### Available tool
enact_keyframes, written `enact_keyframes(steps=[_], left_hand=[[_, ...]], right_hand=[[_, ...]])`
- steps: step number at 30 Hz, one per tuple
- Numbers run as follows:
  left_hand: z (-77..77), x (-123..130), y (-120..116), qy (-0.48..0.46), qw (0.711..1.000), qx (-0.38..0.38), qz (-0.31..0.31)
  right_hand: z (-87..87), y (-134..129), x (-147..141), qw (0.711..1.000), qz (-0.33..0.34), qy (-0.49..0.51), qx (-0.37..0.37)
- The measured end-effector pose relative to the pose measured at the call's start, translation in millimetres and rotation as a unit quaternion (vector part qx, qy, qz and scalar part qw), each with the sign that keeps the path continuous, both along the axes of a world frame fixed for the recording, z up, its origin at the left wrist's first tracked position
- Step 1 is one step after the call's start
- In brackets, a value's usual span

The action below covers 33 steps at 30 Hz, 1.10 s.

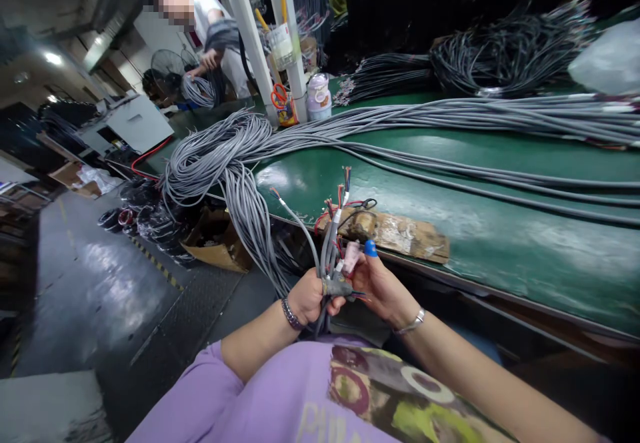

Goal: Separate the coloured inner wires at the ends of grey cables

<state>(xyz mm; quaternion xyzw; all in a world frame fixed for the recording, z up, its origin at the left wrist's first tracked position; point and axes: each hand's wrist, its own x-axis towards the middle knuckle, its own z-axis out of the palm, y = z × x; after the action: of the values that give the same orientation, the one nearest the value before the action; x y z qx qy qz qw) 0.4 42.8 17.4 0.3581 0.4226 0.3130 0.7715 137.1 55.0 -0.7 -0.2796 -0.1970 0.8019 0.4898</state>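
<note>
My left hand is closed around several grey cables, whose stripped ends with coloured wires point up and away. Across its grip lies a grey wrapped shape; I cannot tell whether it is a covered thumb. My right hand is right beside it, fingers bent in at the thin coloured wires of one cable end. A blue finger cot covers one of its fingertips, and a pinkish wrap shows on another finger. The right fingertips are partly hidden.
A worn wooden block lies at the edge of the green table. Long grey cables run across the table and hang off its side. Black cable bundles, a lilac container and a post stand behind. Another person handles cables.
</note>
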Motion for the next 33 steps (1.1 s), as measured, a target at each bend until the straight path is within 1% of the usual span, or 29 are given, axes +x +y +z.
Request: enact_keyframes(steps=[3,6,9,13,17,21,26,29,33], left_hand=[[1.6,-1.3,-6.9,0.02,0.999,0.02,0.023],[2.0,-1.4,-15.8,0.041,0.997,0.042,0.056],[2.2,1.6,-21.7,0.045,0.992,0.053,0.103],[5.0,9.8,-22.8,0.033,0.987,0.056,0.147],[6.8,17.8,-21.3,0.034,0.986,0.046,0.157],[3.5,21.8,-19.9,0.048,0.986,0.044,0.154],[-1.7,22.9,-19.6,0.055,0.987,0.032,0.15],[-1.7,21.6,-20.9,0.049,0.986,0.031,0.155],[0.8,16.8,-26.0,0.029,0.982,0.04,0.184]], right_hand=[[-2.9,-1.9,4.1,1.0,0.005,0.002,-0.003],[-0.4,-3.1,7.2,1.0,0.004,-0.018,-0.005],[2.7,-3.0,7.6,0.999,-0.01,-0.036,0.0],[2.3,-1.4,5.1,0.999,-0.038,-0.012,0.0],[-0.2,1.7,2.8,0.998,-0.055,-0.008,-0.013],[0.5,4.0,1.6,0.999,-0.037,-0.014,-0.017],[1.1,2.7,0.3,1.0,-0.022,-0.018,0.0],[-1.2,1.4,1.4,1.0,-0.022,0.005,-0.01],[-2.5,1.7,6.2,0.998,-0.014,0.045,-0.03]])
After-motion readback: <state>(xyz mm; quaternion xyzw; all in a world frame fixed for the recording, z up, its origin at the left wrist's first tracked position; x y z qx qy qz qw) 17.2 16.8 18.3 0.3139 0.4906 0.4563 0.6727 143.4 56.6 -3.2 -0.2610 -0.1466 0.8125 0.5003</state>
